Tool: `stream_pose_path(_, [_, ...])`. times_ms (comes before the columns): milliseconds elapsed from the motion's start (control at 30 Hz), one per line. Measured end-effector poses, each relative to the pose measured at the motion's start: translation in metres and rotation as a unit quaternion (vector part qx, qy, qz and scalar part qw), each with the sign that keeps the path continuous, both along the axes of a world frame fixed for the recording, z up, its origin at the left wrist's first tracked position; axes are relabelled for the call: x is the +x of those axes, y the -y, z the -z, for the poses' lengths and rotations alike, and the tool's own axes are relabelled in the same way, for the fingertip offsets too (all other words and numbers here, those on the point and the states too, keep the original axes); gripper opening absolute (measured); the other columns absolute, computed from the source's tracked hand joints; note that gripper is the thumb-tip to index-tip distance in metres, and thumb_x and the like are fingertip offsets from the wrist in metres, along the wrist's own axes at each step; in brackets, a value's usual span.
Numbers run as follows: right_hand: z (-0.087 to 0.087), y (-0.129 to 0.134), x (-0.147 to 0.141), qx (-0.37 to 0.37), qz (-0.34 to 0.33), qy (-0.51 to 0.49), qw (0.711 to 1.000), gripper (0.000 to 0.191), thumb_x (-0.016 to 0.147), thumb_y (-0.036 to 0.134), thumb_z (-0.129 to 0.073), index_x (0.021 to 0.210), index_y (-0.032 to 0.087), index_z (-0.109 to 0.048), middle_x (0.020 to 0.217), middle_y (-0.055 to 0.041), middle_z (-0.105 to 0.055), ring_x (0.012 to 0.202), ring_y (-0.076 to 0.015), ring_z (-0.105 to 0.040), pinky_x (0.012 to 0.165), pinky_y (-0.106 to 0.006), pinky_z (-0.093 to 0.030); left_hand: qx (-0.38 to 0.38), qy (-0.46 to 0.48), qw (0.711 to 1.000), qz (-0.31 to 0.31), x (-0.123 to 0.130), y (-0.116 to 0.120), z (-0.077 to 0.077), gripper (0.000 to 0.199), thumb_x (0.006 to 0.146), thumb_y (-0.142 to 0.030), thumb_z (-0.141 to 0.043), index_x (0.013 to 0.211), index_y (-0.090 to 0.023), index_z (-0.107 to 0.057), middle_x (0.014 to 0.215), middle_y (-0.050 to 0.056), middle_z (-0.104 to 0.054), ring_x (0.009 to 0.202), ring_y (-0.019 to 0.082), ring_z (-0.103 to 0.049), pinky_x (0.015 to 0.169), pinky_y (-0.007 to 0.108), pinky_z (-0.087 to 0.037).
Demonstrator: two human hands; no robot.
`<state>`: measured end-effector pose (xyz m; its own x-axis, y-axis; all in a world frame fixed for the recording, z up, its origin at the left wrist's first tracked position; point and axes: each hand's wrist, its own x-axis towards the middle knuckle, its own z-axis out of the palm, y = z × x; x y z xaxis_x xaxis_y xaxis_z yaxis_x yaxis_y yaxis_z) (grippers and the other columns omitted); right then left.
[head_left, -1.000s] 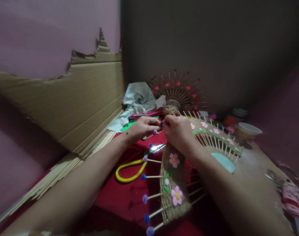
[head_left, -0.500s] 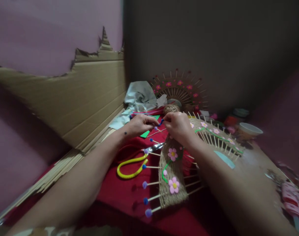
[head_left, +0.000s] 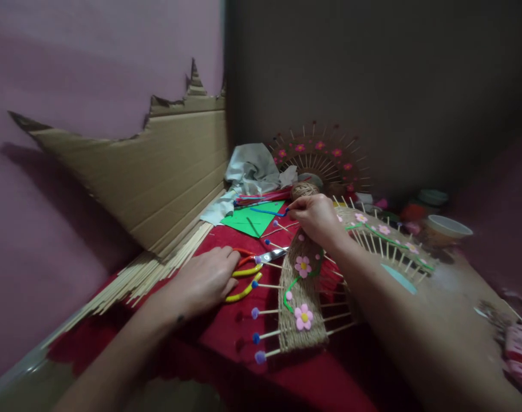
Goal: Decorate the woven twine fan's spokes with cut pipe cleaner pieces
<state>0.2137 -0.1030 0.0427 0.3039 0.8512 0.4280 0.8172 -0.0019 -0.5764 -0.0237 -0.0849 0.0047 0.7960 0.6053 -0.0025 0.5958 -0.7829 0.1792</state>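
Observation:
My right hand pinches the end of a blue pipe cleaner, which reaches left over a green sheet. My left hand is curled on the handles of a pair of scissors; the handles are yellow and orange-red, and the blades point right. Below my right hand lies a curved twine-woven band on thin sticks, with pink flowers and green stems. Blue and purple balls cap its left stick ends. My right hand hides part of the band's upper portion.
Thin wooden sticks lie along the left edge of the red cloth. Torn cardboard leans against the wall. A twine ball, a decorated fan-shaped piece and grey cloth are behind. A white bowl stands right.
My left hand has left the blue pipe cleaner and moved down and left onto the scissors' handles. My right hand still pinches the pipe cleaner. The view has shifted slightly.

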Motion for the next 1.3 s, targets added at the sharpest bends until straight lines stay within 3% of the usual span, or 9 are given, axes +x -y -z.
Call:
stream_pose_path(100, [0.000,0.004,-0.002,0.007,0.000,-0.001,1.000,0.017,0.070,0.014,-0.062,0.077,0.015,-0.076,0.066,-0.0060,-0.072,0.063,-0.0158,-0.063,0.058,-0.025,-0.042,0.005,-0.003,0.999,-0.041,0.002,0.010,0.007,0.014,0.079,-0.020,-0.042,0.087,-0.018,-0.053,0.088,0.010,-0.061,0.073,0.021,-0.054,0.063,0.031,-0.035])
stream_pose_path(267, [-0.007,0.011,-0.006,0.006,0.004,0.007,1.000,0.018,0.072,0.012,-0.060,0.080,0.014,-0.077,0.072,-0.0077,-0.073,0.067,-0.0165,-0.065,0.061,-0.025,-0.042,-0.052,-0.056,0.992,-0.100,-0.014,0.011,-0.005,0.015,0.071,-0.018,-0.044,0.084,-0.019,-0.051,0.083,0.008,-0.063,0.068,0.021,-0.056,0.056,0.030,-0.032])
stream_pose_path(367, [-0.008,0.013,-0.008,-0.007,0.000,0.014,1.000,0.019,0.072,0.012,-0.060,0.081,0.013,-0.077,0.072,-0.0087,-0.073,0.067,-0.0165,-0.065,0.060,-0.024,-0.041,-0.073,-0.072,0.985,-0.139,-0.032,0.009,-0.009,0.018,0.074,-0.024,-0.044,0.087,-0.021,-0.056,0.085,0.007,-0.065,0.075,0.023,-0.060,0.059,0.029,-0.034])
stream_pose_path(467, [-0.007,0.012,-0.009,-0.009,0.001,0.021,1.000,0.019,0.072,0.012,-0.060,0.081,0.013,-0.076,0.072,-0.0086,-0.073,0.067,-0.0161,-0.065,0.061,-0.024,-0.042,-0.037,-0.068,0.978,-0.192,-0.041,0.009,-0.009,0.024,0.078,-0.035,-0.044,0.092,-0.022,-0.057,0.087,0.008,-0.066,0.078,0.025,-0.061,0.059,0.030,-0.035])
stream_pose_path(667, [-0.004,0.011,-0.009,-0.016,0.016,0.017,1.000,0.017,0.071,0.014,-0.061,0.079,0.014,-0.076,0.068,-0.0065,-0.072,0.065,-0.0160,-0.064,0.059,-0.023,-0.042,0.027,-0.057,0.991,-0.117,-0.026,0.009,-0.011,0.017,0.083,-0.029,-0.039,0.093,-0.019,-0.048,0.085,0.008,-0.063,0.068,0.021,-0.058,0.057,0.029,-0.035])
stream_pose_path(933, [-0.001,0.014,-0.010,-0.018,-0.002,0.024,1.000,0.016,0.071,0.014,-0.059,0.077,0.014,-0.074,0.066,-0.0048,-0.070,0.062,-0.0146,-0.062,0.057,-0.023,-0.041,0.151,-0.099,0.981,-0.071,-0.009,0.006,-0.031,0.022,0.088,-0.020,-0.036,0.093,-0.012,-0.056,0.100,0.016,-0.062,0.086,0.025,-0.057,0.072,0.035,-0.038])
stream_pose_path(1133, [0.001,0.015,-0.012,-0.021,-0.001,0.050,0.999,0.017,0.071,0.013,-0.058,0.077,0.016,-0.074,0.067,-0.0039,-0.070,0.063,-0.0145,-0.061,0.060,-0.023,-0.040,0.163,-0.161,0.971,-0.061,-0.003,0.006,-0.048,0.031,0.088,-0.010,-0.029,0.098,-0.010,-0.058,0.097,0.015,-0.067,0.084,0.023,-0.059,0.070,0.034,-0.035])
stream_pose_path(1300, [0.005,0.014,-0.012,-0.029,0.006,0.061,0.998,0.017,0.071,0.014,-0.058,0.077,0.017,-0.074,0.068,-0.0042,-0.070,0.063,-0.0147,-0.061,0.058,-0.023,-0.039,0.210,-0.169,0.963,-0.009,0.002,-0.001,-0.050,0.033,0.082,-0.006,-0.032,0.098,-0.010,-0.060,0.092,0.015,-0.067,0.076,0.022,-0.057,0.064,0.033,-0.032])
